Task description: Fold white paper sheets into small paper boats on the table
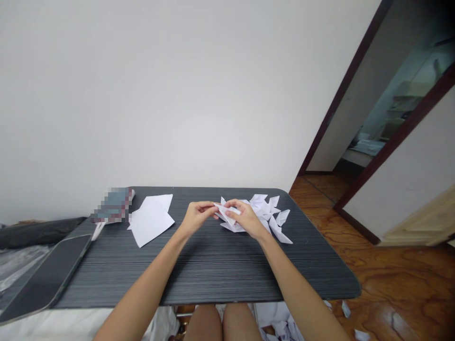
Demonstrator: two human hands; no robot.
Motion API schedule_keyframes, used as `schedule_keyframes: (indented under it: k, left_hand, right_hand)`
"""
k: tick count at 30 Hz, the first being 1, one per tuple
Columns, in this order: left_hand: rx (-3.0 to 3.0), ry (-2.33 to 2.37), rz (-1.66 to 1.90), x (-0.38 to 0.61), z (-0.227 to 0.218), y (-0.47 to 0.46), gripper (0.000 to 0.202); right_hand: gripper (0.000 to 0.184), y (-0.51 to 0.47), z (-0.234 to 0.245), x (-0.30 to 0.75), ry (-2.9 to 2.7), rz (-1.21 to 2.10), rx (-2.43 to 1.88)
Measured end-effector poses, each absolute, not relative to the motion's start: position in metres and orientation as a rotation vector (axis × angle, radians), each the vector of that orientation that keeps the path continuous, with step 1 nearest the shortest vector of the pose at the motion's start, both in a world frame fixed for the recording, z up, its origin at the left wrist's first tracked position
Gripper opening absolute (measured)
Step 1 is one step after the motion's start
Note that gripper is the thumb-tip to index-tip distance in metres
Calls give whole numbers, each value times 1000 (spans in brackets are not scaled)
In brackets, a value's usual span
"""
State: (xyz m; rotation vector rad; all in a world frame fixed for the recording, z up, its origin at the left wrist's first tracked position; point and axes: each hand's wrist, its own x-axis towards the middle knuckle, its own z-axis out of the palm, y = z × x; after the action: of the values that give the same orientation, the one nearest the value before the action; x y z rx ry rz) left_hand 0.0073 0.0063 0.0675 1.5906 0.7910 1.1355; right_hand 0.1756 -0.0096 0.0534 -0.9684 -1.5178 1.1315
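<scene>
Between my two hands, just above the dark table, is a folded piece of white paper (226, 216). My left hand (199, 215) pinches its left end between thumb and fingers. My right hand (245, 216) grips the other side, thumb in front and fingers behind. A heap of folded white paper pieces (263, 208) lies right behind and beside my right hand, partly hidden by it. Left of my hands, some flat white sheets (152, 222) rest on the table, overlapping each other.
The black ribbed table (220, 274) stands against a white wall. On its left lie a tablet-like dark device (50, 274) and a blurred-out packet (115, 206). Paper scraps (346, 309) are on the wooden floor at the right. A doorway (369, 109) opens at the right.
</scene>
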Motion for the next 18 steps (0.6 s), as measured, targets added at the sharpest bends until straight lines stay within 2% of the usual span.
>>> schedule_keyframes:
  k: [6, 11, 18]
  left_hand:
    - [1553, 802, 1184, 8, 63, 7, 21]
    - [1543, 811, 1198, 8, 62, 8, 22]
    - [1596, 747, 1109, 9, 61, 10, 20]
  right_hand:
    - [23, -9, 51, 176, -1584, 934, -967]
    - [19, -7, 49, 174, -1566, 916, -867]
    - [19, -10, 46, 170, -1373, 1406, -755]
